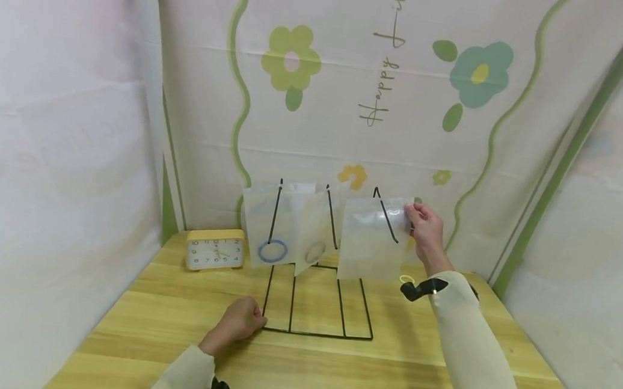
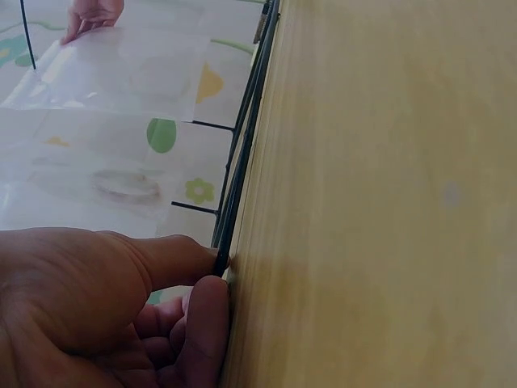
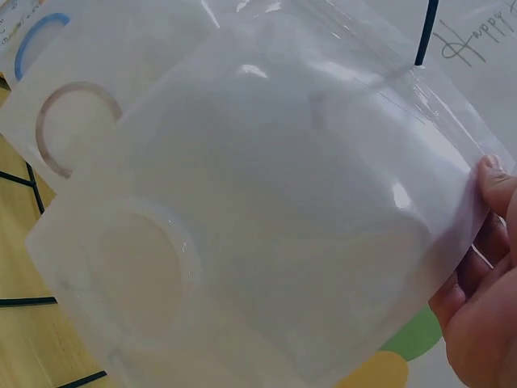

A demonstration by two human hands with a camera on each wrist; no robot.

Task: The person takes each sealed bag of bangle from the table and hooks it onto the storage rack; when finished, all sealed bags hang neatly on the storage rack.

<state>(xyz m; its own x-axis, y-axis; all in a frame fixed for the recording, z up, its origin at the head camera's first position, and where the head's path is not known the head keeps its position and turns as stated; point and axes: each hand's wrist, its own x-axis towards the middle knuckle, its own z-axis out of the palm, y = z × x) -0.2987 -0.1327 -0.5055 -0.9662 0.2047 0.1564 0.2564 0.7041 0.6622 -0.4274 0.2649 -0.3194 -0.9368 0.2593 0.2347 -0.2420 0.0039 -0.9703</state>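
My right hand [image 1: 427,230] pinches the upper right edge of a clear zip bag [image 1: 370,247], which hangs on the right hook of a black wire rack [image 1: 318,335]. A pale, nearly colourless ring [image 3: 190,259] shows inside this bag in the right wrist view. On the middle hook hangs another bag [image 1: 323,213] with a brownish ring [image 1: 315,252]. The left hook carries a third bag [image 1: 258,215], holding a blue ring [image 1: 272,251]. Down at the rack's front left corner, my left hand [image 1: 240,319] grips the base wire between thumb and finger.
A yellow-and-white clock [image 1: 215,250] stands on the wooden table [image 1: 331,377], left of the rack. Behind everything hangs a white curtain [image 1: 328,111] with printed flowers, and more white cloth closes both sides. A black strap [image 1: 424,288] crosses the right wrist.
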